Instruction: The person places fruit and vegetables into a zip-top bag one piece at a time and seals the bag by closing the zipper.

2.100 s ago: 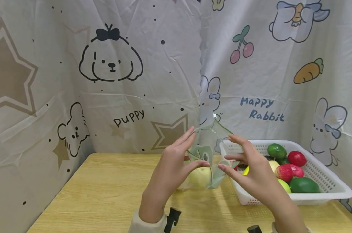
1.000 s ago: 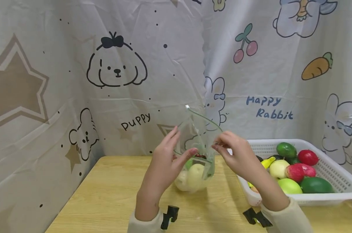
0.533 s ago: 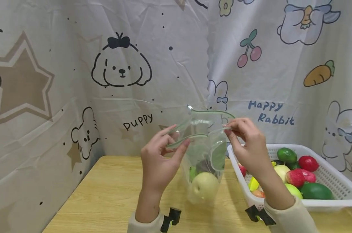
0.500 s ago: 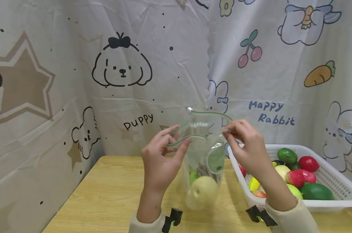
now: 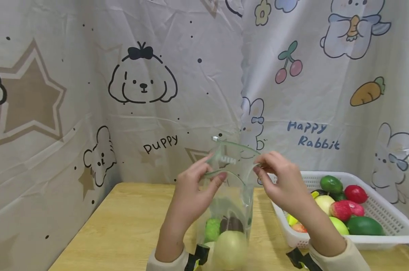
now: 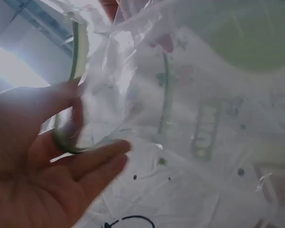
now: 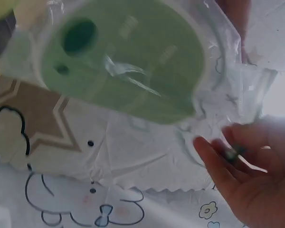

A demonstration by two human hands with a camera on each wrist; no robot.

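Observation:
A clear zip bag [image 5: 231, 199] with a green-edged mouth and a white slider [image 5: 215, 139] hangs between my hands, its mouth spread. My left hand [image 5: 192, 192] holds the left side of the mouth, thumb at the near edge and fingers at the far one. With thumb and fingers, my right hand [image 5: 282, 182] pinches the right edge. Inside, low in the bag, sit a pale yellow round fruit [image 5: 230, 250], a bumpy green piece [image 5: 212, 229] and a dark purple one [image 5: 232, 224]. The right wrist view shows a large green print [image 7: 128, 61] on the bag.
A white perforated basket [image 5: 399, 226] stands to the right, filled with several fruits and vegetables, including a red apple-like fruit [image 5: 341, 210] and a dark green oval one [image 5: 365, 226]. The wooden table [image 5: 123, 226] meets a cartoon-printed curtain [image 5: 177, 120] at the back.
Over the last second the right hand went from beside the bag to its right edge, raised it, then lowered slightly. The mouth spread wider; the fruit now appears lower and nearer in the head view.

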